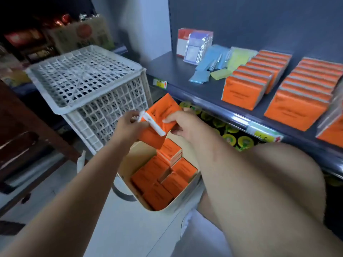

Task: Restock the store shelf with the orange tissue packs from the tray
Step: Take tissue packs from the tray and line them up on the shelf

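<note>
Past your bare right forearm (232, 173), right hand (183, 125) and left hand (128, 125) pinch glossy orange tissue packs (165, 110) in curled fingers just above the cream plastic tray (138, 156), likely bound for the dark store shelf (200, 89).

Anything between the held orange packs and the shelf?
Nothing visible blocks it. The right hand grips the orange tissue packs above the cream tray; the left hand pinches a white strip across them. The dark shelf has bare space in front of the loose blue and yellow packs.
</note>
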{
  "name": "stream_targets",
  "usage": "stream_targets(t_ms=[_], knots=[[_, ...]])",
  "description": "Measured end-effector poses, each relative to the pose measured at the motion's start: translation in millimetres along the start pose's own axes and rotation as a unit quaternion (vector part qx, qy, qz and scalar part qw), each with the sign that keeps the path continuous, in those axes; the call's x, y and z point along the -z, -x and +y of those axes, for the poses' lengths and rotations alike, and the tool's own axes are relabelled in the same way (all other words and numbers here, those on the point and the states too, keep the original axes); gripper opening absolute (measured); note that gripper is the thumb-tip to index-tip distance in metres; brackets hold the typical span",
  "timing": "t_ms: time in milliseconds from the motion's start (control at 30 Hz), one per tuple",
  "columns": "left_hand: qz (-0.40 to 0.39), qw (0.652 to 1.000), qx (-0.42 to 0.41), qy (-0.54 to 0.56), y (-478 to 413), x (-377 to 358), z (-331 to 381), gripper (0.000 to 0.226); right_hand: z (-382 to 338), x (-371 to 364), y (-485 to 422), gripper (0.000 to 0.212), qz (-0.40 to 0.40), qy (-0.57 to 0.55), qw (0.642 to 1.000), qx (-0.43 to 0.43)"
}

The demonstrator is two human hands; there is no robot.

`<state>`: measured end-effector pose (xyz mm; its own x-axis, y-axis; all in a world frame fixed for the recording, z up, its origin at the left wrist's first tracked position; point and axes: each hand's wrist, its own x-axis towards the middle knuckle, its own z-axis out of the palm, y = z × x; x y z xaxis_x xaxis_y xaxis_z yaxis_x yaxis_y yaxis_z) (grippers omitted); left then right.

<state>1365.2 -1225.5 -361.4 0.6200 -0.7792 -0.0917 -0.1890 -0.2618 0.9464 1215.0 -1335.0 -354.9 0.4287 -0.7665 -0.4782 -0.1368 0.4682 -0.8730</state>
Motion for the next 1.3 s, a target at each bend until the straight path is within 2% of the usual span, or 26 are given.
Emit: stream_targets(t_ms=[33,100,200,233,333,367,433,500,567,700,800,833,967,1100,1300], knots=[[0.003,1.000,-0.015,0.018,4,-5,11,0.031,-9,9,12,0.054,0.025,0.028,0.999,-0.004],[0.017,0.998,-0.045,0.044,12,-14,36,0.023,-24,29,32,0.056,0.072,0.047,0.996,0.014],[0.006,0.994,-0.089,0.066,23,-31,71,0.031,-44,60,59,0.063,0.126,0.044,0.985,0.106],[-0.009,0.991,-0.108,0.074,27,-37,83,0.034,-49,72,68,0.069,0.133,0.045,0.981,0.136],[-0.051,0.985,-0.133,0.093,37,-62,116,0.042,-63,113,99,0.121,0.135,0.055,0.966,0.212],[-0.068,0.983,-0.136,0.103,42,-72,126,0.043,-65,127,110,0.126,0.152,0.074,0.958,0.231],[-0.099,0.977,-0.141,0.127,52,-94,145,0.040,-69,154,136,0.110,0.176,0.109,0.941,0.267],[-0.122,0.970,-0.154,0.143,64,-119,162,0.036,-72,181,161,0.074,0.183,0.119,0.930,0.295],[-0.154,0.961,-0.176,0.150,80,-144,177,0.035,-73,208,190,0.062,0.219,0.141,0.915,0.307],[-0.238,0.937,-0.209,0.149,115,-194,203,0.040,-63,265,239,0.074,0.306,0.183,0.878,0.319],[-0.289,0.915,-0.220,0.178,148,-236,218,0.045,-48,302,284,0.102,0.353,0.224,0.840,0.346],[-0.303,0.909,-0.220,0.184,159,-251,221,0.043,-42,314,300,0.104,0.367,0.240,0.827,0.352],[-0.363,0.884,-0.230,0.183,200,-306,217,0.038,-7,361,347,0.083,0.410,0.266,0.798,0.354],[-0.419,0.859,-0.257,0.141,225,-340,215,0.039,19,398,374,0.073,0.457,0.252,0.794,0.310],[-0.447,0.856,-0.196,0.170,234,-371,203,0.044,31,430,397,0.059,0.496,0.265,0.779,0.278]])
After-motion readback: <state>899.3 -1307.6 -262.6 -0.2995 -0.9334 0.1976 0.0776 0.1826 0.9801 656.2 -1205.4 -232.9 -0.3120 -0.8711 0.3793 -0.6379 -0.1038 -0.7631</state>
